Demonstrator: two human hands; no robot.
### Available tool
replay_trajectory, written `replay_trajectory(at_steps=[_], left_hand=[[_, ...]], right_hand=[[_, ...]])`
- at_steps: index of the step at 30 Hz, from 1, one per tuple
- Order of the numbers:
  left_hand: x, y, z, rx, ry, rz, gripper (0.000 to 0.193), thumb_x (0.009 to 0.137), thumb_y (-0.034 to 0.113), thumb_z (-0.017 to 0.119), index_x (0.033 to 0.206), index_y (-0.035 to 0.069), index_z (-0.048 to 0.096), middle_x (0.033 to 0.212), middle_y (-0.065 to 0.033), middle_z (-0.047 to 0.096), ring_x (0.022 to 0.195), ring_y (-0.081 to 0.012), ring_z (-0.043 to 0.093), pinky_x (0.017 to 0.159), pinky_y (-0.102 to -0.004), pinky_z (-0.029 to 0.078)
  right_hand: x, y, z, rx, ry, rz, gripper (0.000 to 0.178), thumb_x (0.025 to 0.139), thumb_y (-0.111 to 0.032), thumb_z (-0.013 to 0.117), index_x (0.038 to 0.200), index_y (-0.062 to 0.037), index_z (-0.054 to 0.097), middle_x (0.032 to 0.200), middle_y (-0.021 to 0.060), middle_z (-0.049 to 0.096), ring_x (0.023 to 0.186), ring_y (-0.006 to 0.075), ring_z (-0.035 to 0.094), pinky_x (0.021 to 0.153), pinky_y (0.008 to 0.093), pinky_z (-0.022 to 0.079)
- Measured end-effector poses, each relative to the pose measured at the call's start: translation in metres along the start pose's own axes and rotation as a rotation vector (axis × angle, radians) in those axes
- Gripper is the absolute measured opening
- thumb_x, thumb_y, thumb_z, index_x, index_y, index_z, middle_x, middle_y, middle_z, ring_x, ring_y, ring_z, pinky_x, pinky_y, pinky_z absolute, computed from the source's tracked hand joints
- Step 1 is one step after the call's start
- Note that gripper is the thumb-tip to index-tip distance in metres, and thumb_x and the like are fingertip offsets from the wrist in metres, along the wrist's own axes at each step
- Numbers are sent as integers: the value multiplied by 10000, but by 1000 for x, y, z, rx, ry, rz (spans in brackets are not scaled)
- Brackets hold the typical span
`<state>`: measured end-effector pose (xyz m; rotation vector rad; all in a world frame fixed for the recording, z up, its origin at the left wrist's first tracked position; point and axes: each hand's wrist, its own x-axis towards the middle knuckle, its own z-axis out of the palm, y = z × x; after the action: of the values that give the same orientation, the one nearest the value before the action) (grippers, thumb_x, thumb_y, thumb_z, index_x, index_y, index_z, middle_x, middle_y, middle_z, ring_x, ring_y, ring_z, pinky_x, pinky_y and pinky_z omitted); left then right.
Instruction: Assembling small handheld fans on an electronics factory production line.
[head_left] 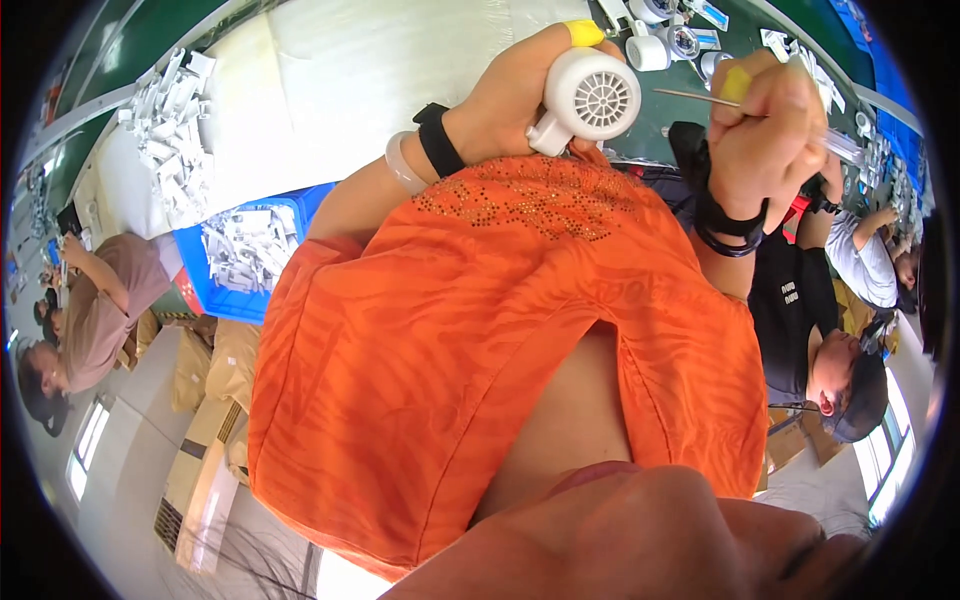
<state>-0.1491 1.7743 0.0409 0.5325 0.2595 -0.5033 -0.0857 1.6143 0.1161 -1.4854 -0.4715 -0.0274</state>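
My left hand (510,98) is closed round a small white fan housing (590,100), its round slotted grille facing me and a short stub at its lower left. Yellow tape or a finger cover wraps one fingertip of this hand. To the right, my raised right hand (768,135) grips a screwdriver (690,96) with a thin metal shaft and what looks like a clear handle. The shaft points left towards the housing, its tip a little apart from it. Yellow also covers a finger of the right hand.
A heap of white plastic parts (172,135) lies on the pale table cover (330,90) at left, above a blue bin (215,290) of similar parts. More round white fan parts (650,52) sit beyond my hands. Co-workers are at both sides; cardboard boxes (195,470) stand lower left.
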Motion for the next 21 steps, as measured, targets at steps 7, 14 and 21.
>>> replay_trajectory(at_steps=[7,14,21], left_hand=[[1,-1,1,-74,-7,-23,386,958,395,367,1012,54,539,919,-187,622,711,-250,659,403,-284,512],[4,-4,-6,-100,-78,-41,390,957,398,369,1004,49,536,902,-205,618,718,-246,660,385,-272,511],[1,-5,-2,-119,-51,-47,394,954,402,374,1013,51,545,883,-214,621,690,-247,659,383,-272,509]], right_hand=[[-10,14,4,26,-63,-150,372,934,-139,447,597,13,482,501,44,471,420,73,392,390,224,277],[-14,28,0,-4,-173,-249,398,948,-154,429,597,17,506,509,50,494,410,78,408,383,224,286],[-20,30,-7,-93,-250,-270,432,947,-161,402,567,10,516,519,56,522,403,99,437,383,230,309]])
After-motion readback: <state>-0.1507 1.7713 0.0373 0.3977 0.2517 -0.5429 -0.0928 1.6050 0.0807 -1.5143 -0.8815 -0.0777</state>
